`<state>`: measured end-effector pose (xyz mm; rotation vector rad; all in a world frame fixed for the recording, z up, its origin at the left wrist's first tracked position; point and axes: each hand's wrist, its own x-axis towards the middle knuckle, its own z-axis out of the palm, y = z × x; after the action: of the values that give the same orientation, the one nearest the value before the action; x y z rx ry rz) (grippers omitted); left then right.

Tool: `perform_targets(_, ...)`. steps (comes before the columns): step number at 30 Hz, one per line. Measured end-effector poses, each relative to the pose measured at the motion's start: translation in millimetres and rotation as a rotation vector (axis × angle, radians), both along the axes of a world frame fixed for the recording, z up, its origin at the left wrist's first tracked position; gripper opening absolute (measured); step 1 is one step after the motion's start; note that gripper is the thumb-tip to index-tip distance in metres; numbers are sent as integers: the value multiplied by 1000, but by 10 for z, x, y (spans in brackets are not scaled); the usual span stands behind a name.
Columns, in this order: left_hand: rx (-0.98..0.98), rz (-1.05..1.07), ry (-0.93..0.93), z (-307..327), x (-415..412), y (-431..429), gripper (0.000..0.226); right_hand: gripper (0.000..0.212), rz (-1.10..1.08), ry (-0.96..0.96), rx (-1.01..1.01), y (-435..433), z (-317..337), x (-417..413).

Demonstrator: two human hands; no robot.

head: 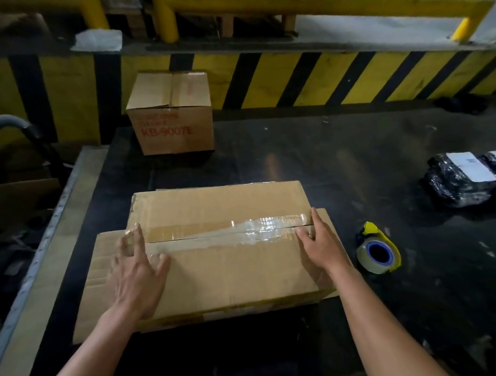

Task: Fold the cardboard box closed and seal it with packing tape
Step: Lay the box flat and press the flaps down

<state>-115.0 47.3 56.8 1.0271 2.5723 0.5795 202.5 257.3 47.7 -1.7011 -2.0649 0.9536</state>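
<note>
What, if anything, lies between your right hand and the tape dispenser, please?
Nothing visible does. The right hand rests on the right end of the cardboard box; the tape dispenser sits on the table just beside it, with open tabletop between.

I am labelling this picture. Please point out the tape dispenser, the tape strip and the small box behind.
tape dispenser (362, 254): head view, clear roll beside the blue core.
tape strip (256, 229): head view, shiny wrinkled part over the seam.
small box (170, 124): head view, printed front face.

free: table far middle | blocked: KB-9007E box far-left corner; tape dispenser, black parcels right side
</note>
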Motion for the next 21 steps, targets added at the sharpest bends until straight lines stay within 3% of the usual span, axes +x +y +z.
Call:
perform_targets(3, -108, -56, 201, -5, 129, 136, 71, 73, 23, 16, -2, -27, 11, 58)
perform_targets(7, -294, -36, 245, 59, 406, 435, 71, 76, 48, 46, -11, -7, 17, 105)
perform_targets(14, -117, -549, 184, 42, 1529, 1190, 70, 74, 91, 143, -82, 204, -8, 338)
perform_targets(17, -145, -633, 227, 13, 1999, 1453, 70, 64, 42, 117, -86, 341, -81, 606)
perform_targets(21, -194, -660, 281, -84, 2283, 1534, 71, 49, -121, -54, 47, 564, -343, 1202)
